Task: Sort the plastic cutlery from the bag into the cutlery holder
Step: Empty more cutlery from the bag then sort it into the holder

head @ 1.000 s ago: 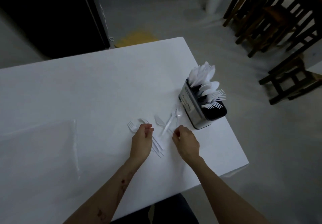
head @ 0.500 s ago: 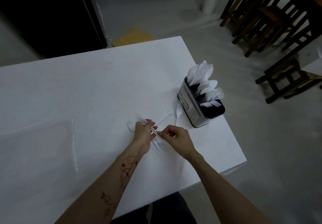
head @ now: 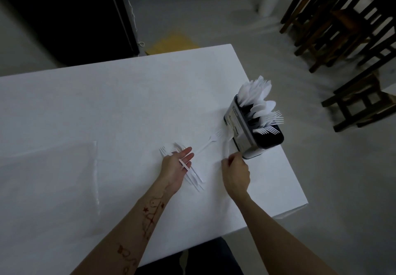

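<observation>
Pinching a spoon (head: 226,146) beside cutlery holder (head: 246,133), R hand (head: 235,173); L hand (head: 175,165) grips knife (head: 184,164), fingers splayed, on desk (head: 107,103).

Cutlery holder (head: 244,133) at table (head: 107,107) right edge; loose fork (head: 209,143) just left of it; bag (head: 53,167) far left

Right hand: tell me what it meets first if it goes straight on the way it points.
The right hand, shut on a plastic piece, points up toward the cutlery holder. It would likely meet the holder's near wall first, though depth is unclear.
</observation>
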Action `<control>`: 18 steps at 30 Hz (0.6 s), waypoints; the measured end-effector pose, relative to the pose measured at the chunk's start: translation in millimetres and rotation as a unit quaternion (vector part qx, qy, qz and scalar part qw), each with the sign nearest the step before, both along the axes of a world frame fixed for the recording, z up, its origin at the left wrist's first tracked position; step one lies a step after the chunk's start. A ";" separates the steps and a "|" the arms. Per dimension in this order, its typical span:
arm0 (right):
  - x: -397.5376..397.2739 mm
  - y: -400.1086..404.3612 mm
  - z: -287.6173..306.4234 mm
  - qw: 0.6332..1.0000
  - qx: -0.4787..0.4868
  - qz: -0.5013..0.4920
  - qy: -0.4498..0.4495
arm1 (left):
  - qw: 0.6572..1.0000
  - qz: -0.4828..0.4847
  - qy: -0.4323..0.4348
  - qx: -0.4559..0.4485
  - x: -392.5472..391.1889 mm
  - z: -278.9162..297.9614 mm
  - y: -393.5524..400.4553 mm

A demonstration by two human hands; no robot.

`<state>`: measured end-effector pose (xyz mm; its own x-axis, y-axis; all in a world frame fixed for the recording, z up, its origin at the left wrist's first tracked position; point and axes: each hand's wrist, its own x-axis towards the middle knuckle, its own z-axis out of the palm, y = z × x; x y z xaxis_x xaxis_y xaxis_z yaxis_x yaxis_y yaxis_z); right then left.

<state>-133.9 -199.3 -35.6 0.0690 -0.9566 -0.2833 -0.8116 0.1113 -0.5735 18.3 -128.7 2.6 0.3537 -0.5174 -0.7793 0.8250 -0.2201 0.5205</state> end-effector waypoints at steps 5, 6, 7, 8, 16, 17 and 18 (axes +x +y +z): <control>3.8 11.9 18.1 0.961 0.058 0.092 -0.256 | 0.999 0.002 0.046 -0.028 -3.0 2.4 -4.1; 5.9 12.9 19.3 0.954 0.084 0.101 -0.270 | 0.998 0.011 0.051 -0.027 -3.1 1.5 -5.3; 7.6 13.3 20.0 0.950 0.106 0.112 -0.272 | 0.998 0.014 0.055 -0.027 -2.9 1.4 -6.2; 8.7 13.1 19.4 0.946 0.126 0.120 -0.272 | 0.998 0.012 0.057 -0.031 -3.1 2.2 -7.0; 30.7 -10.6 0.2 0.986 0.086 0.000 -0.146 | 0.998 0.066 0.006 -0.008 9.3 -2.1 -0.1; 38.2 -15.5 -2.4 0.989 0.087 -0.013 -0.116 | 0.997 0.072 0.005 0.000 11.3 -2.4 3.1; 45.9 -18.7 -3.0 0.991 0.096 -0.019 -0.087 | 0.997 0.081 0.006 0.008 13.8 -4.0 6.9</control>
